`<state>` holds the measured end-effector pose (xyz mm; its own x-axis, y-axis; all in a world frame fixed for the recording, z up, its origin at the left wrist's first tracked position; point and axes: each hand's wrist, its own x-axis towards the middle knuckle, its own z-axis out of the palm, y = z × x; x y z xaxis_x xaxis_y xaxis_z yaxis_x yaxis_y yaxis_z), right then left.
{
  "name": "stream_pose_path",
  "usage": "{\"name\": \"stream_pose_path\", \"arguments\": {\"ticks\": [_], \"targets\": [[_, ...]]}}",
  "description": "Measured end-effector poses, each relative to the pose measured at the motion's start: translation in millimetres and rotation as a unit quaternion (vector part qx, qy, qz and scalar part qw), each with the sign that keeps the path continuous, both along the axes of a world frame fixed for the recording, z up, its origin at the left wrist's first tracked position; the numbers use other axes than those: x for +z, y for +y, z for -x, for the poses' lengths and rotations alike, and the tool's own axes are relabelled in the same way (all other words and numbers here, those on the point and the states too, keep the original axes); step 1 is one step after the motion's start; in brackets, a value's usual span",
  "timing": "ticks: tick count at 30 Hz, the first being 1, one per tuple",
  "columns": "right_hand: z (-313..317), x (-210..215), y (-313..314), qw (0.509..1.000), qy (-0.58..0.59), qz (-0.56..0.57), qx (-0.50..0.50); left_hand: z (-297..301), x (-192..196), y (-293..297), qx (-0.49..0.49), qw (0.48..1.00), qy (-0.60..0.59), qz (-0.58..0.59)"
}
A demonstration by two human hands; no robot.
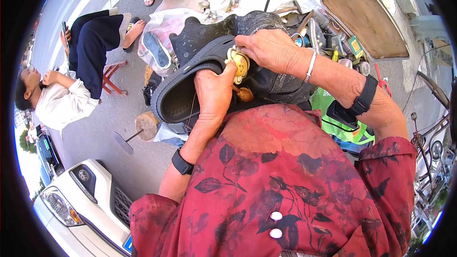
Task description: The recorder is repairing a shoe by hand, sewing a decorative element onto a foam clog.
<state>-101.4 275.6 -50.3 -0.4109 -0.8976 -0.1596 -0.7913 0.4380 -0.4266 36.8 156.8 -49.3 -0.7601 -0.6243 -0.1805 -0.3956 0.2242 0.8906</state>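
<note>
A black clog (167, 96) with a thick ridged sole lies tilted over my lap, its opening toward me. My left hand (213, 90) is closed on its rim, the thumb up against a yellow flower-like decoration (242, 63) with a face on the upper. Beside that decoration, my right hand (273, 50) has its fingers pinched together at the clog's edge; what is between the fingertips is hidden. A thin thread hangs by my left wrist. Just below the decoration sits a small rounded brown piece (245, 94). Dark, worn material (285, 83) is spread under the clog.
A blue-grey insole (156, 50) lies on plastic at the left. Tools and small items crowd the far right, beside a brown-lined tray (366, 16). A person (66, 97) sits at the left near a red stool (113, 78). A white vehicle (83, 204) stands at lower left.
</note>
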Motion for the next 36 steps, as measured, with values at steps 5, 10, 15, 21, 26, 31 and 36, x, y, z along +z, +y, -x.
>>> {"name": "stream_pose_path", "arguments": {"ticks": [5, 10, 15, 21, 26, 31, 36], "targets": [[-1.7, -0.1, -0.9, 0.999, 0.036, -0.006, 0.008, -1.3, 2.0, -0.7, 0.001, 1.000, -0.007, -0.011], [-3.1, -9.4, 4.3, 0.997, 0.063, 0.028, 0.023, 0.0, 2.9, 0.3, 0.008, 1.000, 0.004, -0.005], [-13.8, -6.5, 7.5, 0.999, 0.034, 0.023, -0.031, -0.8, -5.4, -1.9, 0.011, 1.000, 0.011, -0.001], [-22.4, -2.8, 20.6, 0.992, 0.084, 0.089, -0.005, -1.0, -6.8, -2.5, 0.013, 1.000, 0.012, -0.012], [-17.1, -12.8, 33.2, 0.956, 0.238, 0.147, 0.087, -0.1, -8.4, -2.3, 0.011, 1.000, 0.022, -0.011], [-8.1, -15.4, 34.0, 0.970, 0.167, 0.159, 0.077, 1.9, -7.8, -0.2, 0.016, 1.000, 0.016, -0.003], [2.1, -16.3, 29.3, 0.986, -0.025, 0.160, 0.027, 2.1, -3.0, 1.4, 0.027, 0.999, -0.003, -0.028]]}}
